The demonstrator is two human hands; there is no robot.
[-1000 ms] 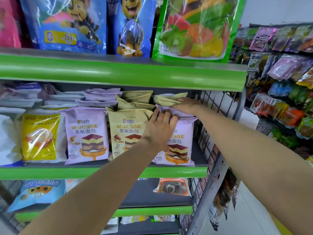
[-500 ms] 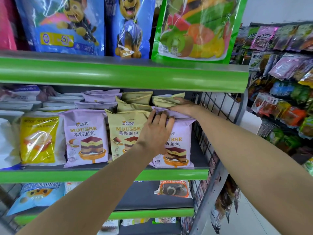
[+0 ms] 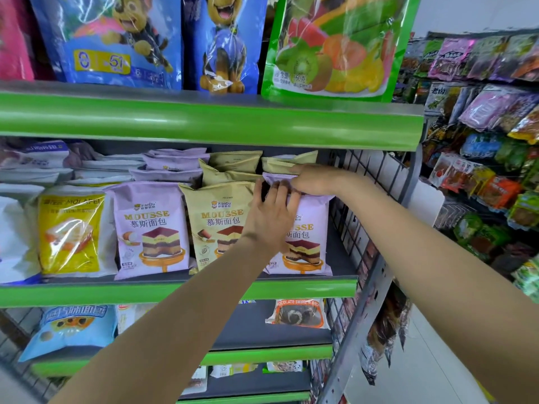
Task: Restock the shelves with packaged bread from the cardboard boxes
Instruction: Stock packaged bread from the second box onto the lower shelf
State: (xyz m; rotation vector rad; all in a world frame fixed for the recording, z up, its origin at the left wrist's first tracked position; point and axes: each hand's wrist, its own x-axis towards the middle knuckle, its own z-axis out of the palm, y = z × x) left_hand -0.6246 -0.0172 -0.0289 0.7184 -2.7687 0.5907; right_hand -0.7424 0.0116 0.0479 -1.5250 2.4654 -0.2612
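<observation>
Head view looks at a shop shelf [image 3: 306, 287] with a green front edge, and both hands are up at its right end. Bags of mousse bread stand there in a row, fronts facing out so a shopper can read them. A purple bag [image 3: 151, 228] stands near the left, a tan bag [image 3: 215, 225] stands beside it, and another purple mousse bread bag [image 3: 309, 237] stands last on the right, close to the wire side of the rack [image 3: 364, 199]

The left hand [image 3: 269, 217] lies against the front of that last bag, fingers spread and reaching up to its top edge. I think it is there to stop the bag from tipping forward. The right hand [image 3: 313, 179] is over the top of the same bag and seems to pinch the crimped top edge, but I cannot see its fingertips well. The two hands are close together, nearly touching, both on this one bag

More bags lie flat in stacks behind the front row, purple ones and tan ones [image 3: 233, 161]. This saves room and keeps spare stock handy. It looks like the bag is being set straight, so this bag is almost done. No cardboard box shows in this view

A yellow bag [image 3: 70, 228] stands further left. Big blue bags [image 3: 110, 39] and a green fruit bag [image 3: 335, 45] stand on the shelf above. Small snack packs [image 3: 490, 112] hang on the next rack to the right
</observation>
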